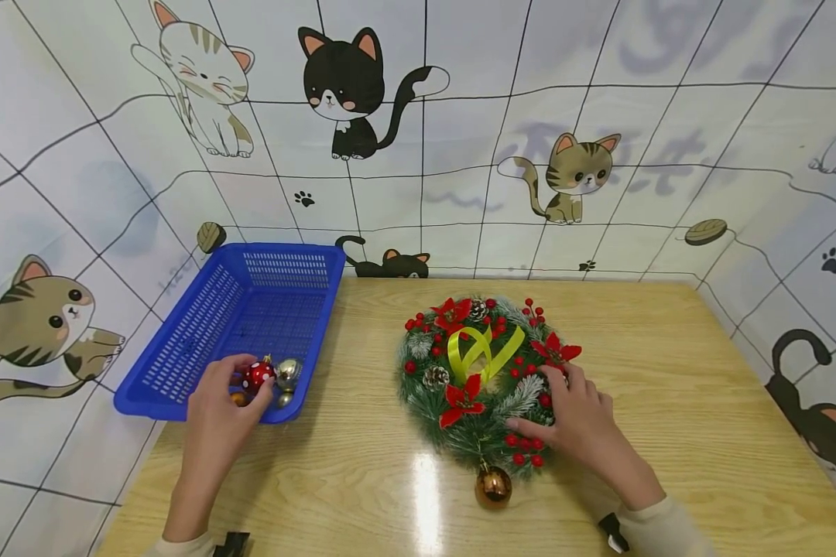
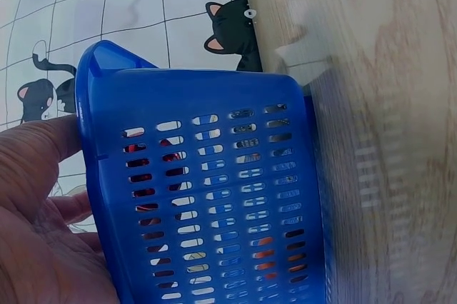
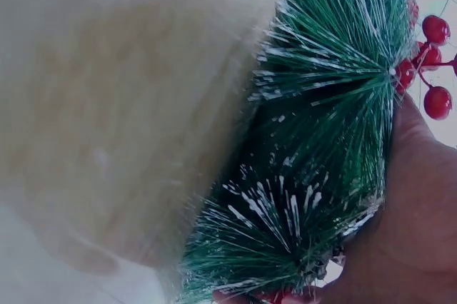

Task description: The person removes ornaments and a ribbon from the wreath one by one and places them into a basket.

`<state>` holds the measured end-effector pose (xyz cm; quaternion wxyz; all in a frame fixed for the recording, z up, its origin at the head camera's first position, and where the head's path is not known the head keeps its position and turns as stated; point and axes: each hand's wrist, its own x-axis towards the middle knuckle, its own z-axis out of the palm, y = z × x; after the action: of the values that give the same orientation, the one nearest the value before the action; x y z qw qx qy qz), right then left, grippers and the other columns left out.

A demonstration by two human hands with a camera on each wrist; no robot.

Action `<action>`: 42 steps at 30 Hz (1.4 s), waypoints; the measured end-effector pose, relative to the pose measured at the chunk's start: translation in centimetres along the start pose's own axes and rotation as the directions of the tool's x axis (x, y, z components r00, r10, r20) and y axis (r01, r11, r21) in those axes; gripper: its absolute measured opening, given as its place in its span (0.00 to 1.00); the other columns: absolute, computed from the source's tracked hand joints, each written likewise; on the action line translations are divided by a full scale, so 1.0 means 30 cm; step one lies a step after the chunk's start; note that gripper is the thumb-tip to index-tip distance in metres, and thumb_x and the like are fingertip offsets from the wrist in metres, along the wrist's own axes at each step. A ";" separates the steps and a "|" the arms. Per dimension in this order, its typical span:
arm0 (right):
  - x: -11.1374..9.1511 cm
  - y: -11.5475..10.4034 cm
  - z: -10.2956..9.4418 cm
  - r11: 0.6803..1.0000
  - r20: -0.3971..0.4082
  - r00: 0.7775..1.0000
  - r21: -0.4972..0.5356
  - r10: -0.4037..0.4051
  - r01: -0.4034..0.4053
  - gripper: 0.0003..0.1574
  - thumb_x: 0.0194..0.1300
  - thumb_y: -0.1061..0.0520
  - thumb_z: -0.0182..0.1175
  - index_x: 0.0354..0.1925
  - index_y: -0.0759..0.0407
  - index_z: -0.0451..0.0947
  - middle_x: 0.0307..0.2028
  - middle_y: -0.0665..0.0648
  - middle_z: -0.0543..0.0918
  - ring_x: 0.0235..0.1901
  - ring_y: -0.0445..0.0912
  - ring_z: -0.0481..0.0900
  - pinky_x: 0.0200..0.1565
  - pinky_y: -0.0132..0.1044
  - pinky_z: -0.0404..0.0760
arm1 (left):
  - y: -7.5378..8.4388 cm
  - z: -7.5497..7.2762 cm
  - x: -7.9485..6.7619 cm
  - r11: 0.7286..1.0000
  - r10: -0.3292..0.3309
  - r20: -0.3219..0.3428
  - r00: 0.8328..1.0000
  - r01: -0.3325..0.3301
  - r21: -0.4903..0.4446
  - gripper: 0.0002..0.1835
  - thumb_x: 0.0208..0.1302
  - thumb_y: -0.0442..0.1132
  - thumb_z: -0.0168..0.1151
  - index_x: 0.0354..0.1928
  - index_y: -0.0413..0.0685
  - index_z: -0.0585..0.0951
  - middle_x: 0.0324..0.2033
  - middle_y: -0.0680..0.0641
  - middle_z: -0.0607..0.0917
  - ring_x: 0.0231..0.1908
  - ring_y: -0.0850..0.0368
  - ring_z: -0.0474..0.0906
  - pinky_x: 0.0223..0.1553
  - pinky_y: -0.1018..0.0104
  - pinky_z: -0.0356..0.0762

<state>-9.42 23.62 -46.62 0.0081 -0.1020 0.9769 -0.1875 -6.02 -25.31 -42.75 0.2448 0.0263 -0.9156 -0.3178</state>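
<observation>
My left hand [image 1: 219, 414] reaches over the near end of the blue plastic basket [image 1: 320, 317] and pinches a red bauble with white dots [image 1: 256, 377] between thumb and fingers. A silver bauble [image 1: 289, 373], a smaller one [image 1: 286, 399] and an orange one [image 1: 238, 398] lie close around it. In the left wrist view, the basket's slotted wall hides most of the baubles. My right hand [image 1: 588, 422] grips the right side of a Christmas wreath [image 1: 418, 394], its fingers among the red berries and green needles. A copper bauble [image 1: 493, 486] hangs at the wreath's near edge.
The wreath lies flat on the wooden table [image 1: 369, 480], right of the basket. It carries red flowers [image 1: 463, 401], pine cones [image 1: 435, 377] and a looped yellow ribbon [image 1: 488, 356]. A cat-print wall covering [image 1: 460, 139] stands behind and at both sides.
</observation>
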 end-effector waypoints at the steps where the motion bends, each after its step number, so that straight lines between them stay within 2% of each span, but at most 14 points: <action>1: -0.003 -0.003 0.002 1.000 -0.005 1.000 -0.001 0.006 -0.006 0.70 0.59 0.21 0.74 0.75 0.68 0.63 0.71 0.83 0.62 0.63 0.83 0.70 0.53 0.82 0.67 | 0.000 0.000 0.000 1.000 0.002 -0.001 1.000 -0.002 0.000 0.20 0.63 0.32 0.79 0.55 0.36 0.85 0.46 0.36 0.84 0.43 0.41 0.84 0.36 0.76 0.76; 5: -0.014 -0.013 0.009 1.000 -0.017 0.999 0.002 0.030 -0.030 0.69 0.59 0.21 0.74 0.74 0.69 0.64 0.72 0.83 0.61 0.63 0.84 0.69 0.54 0.83 0.66 | 0.001 0.002 0.002 1.000 0.013 0.002 1.000 -0.013 0.000 0.20 0.63 0.31 0.79 0.55 0.36 0.85 0.46 0.36 0.84 0.43 0.41 0.85 0.35 0.72 0.80; 10: -0.021 -0.022 0.017 0.999 -0.030 0.998 0.002 0.051 -0.051 0.70 0.59 0.20 0.73 0.75 0.69 0.65 0.72 0.84 0.60 0.64 0.84 0.68 0.54 0.83 0.65 | 0.001 0.002 0.002 1.000 0.022 0.000 1.000 -0.022 0.006 0.20 0.62 0.30 0.79 0.54 0.35 0.84 0.46 0.35 0.84 0.42 0.40 0.86 0.35 0.62 0.85; 17: -0.029 -0.045 0.029 0.996 -0.047 0.995 -0.026 0.088 -0.090 0.71 0.59 0.17 0.71 0.74 0.70 0.65 0.70 0.85 0.63 0.61 0.86 0.70 0.53 0.82 0.67 | 0.001 0.010 0.005 0.998 0.052 -0.014 0.999 -0.051 0.040 0.19 0.62 0.31 0.79 0.53 0.34 0.85 0.46 0.33 0.85 0.41 0.39 0.87 0.35 0.55 0.85; 23: -0.039 -0.061 0.032 0.995 -0.069 0.993 -0.023 0.100 -0.102 0.71 0.59 0.18 0.72 0.72 0.72 0.64 0.68 0.86 0.62 0.60 0.87 0.70 0.52 0.82 0.69 | 0.009 0.013 -0.003 1.000 0.027 -0.012 1.000 -0.026 0.008 0.19 0.65 0.31 0.76 0.56 0.34 0.85 0.50 0.32 0.85 0.45 0.34 0.86 0.41 0.37 0.84; 26: -0.042 -0.063 0.033 0.995 -0.078 0.992 -0.007 0.102 -0.103 0.71 0.59 0.20 0.73 0.73 0.72 0.63 0.68 0.86 0.62 0.61 0.87 0.70 0.52 0.83 0.70 | 0.024 0.016 -0.012 0.999 0.031 -0.026 0.999 -0.032 -0.032 0.18 0.66 0.30 0.75 0.56 0.35 0.85 0.50 0.34 0.85 0.47 0.35 0.84 0.43 0.58 0.83; 30: -0.045 -0.065 0.030 0.992 -0.079 0.989 0.038 0.124 -0.121 0.73 0.58 0.21 0.75 0.75 0.71 0.61 0.69 0.85 0.61 0.62 0.86 0.68 0.53 0.83 0.68 | 0.067 0.037 -0.030 0.987 0.103 -0.081 0.991 -0.112 -0.114 0.16 0.65 0.27 0.75 0.53 0.37 0.86 0.46 0.40 0.86 0.41 0.48 0.82 0.37 0.78 0.70; 33: -0.046 -0.069 0.028 0.988 -0.072 0.986 0.059 0.147 -0.143 0.75 0.57 0.22 0.76 0.76 0.71 0.58 0.70 0.84 0.61 0.64 0.85 0.68 0.54 0.83 0.68 | 0.106 0.055 -0.044 0.966 0.187 -0.124 0.974 -0.205 -0.156 0.15 0.63 0.24 0.74 0.51 0.38 0.86 0.44 0.43 0.87 0.38 0.55 0.77 0.37 0.75 0.71; 35: -0.046 -0.071 0.028 0.986 -0.068 0.985 0.061 0.157 -0.153 0.76 0.57 0.21 0.76 0.77 0.72 0.57 0.70 0.84 0.60 0.65 0.85 0.67 0.55 0.82 0.67 | 0.130 0.065 -0.051 0.952 0.225 -0.143 0.964 -0.249 -0.179 0.15 0.62 0.23 0.74 0.50 0.38 0.86 0.44 0.43 0.87 0.39 0.55 0.76 0.40 0.71 0.71; 39: -0.049 -0.078 0.030 0.985 -0.068 0.984 0.061 0.166 -0.162 0.78 0.57 0.20 0.75 0.77 0.74 0.56 0.70 0.84 0.60 0.65 0.84 0.67 0.55 0.82 0.67 | 0.171 0.095 -0.067 0.931 0.262 -0.143 0.954 -0.289 -0.222 0.16 0.60 0.22 0.74 0.49 0.38 0.86 0.45 0.42 0.88 0.46 0.51 0.80 0.48 0.68 0.73; 42: -0.051 -0.081 0.033 0.984 -0.074 0.982 0.057 0.173 -0.169 0.79 0.57 0.19 0.74 0.77 0.74 0.56 0.70 0.84 0.61 0.64 0.84 0.67 0.54 0.82 0.67 | 0.201 0.132 -0.086 0.915 0.292 -0.117 0.949 -0.313 -0.254 0.16 0.60 0.23 0.74 0.50 0.39 0.86 0.46 0.44 0.89 0.48 0.48 0.83 0.53 0.68 0.74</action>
<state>-7.38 21.36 -46.67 -0.0117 -0.0102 0.9766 -0.2146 -4.96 -17.71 -42.96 0.3273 -0.1372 -0.8467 -0.3963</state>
